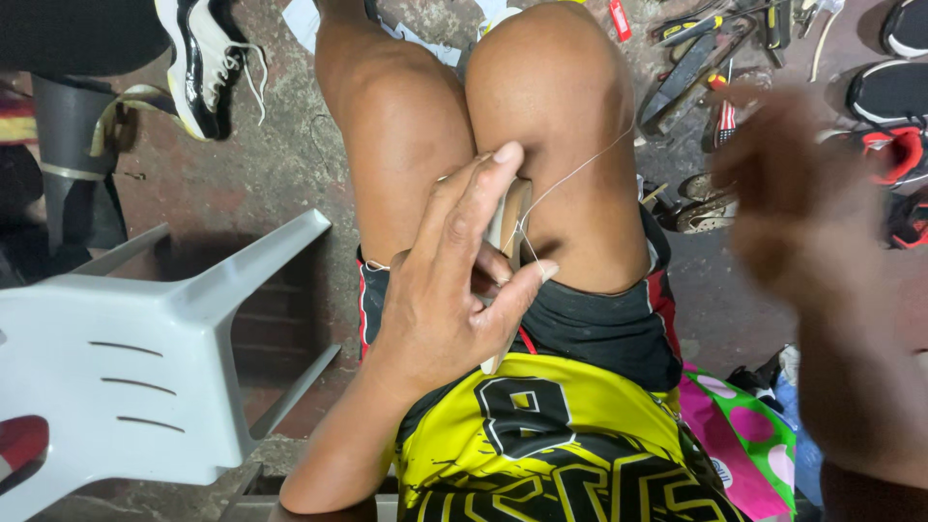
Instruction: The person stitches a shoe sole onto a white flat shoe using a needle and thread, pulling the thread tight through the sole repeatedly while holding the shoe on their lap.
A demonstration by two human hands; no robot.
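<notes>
The single head-worn camera looks steeply down from close above onto the seated person's bare knees (483,126) and yellow-and-black printed jersey (551,454), with the stained concrete floor (271,164) beyond and a white plastic chair (145,358) at frame left.

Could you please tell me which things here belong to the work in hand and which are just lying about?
In hand:
- left hand, gripping the sole edge between the knees
- thread, running toward the blurred right hand

Lying about:
- white chair
- black-and-white sneaker
- tools on the floor
- red-and-black shoes
- pink bag
</notes>
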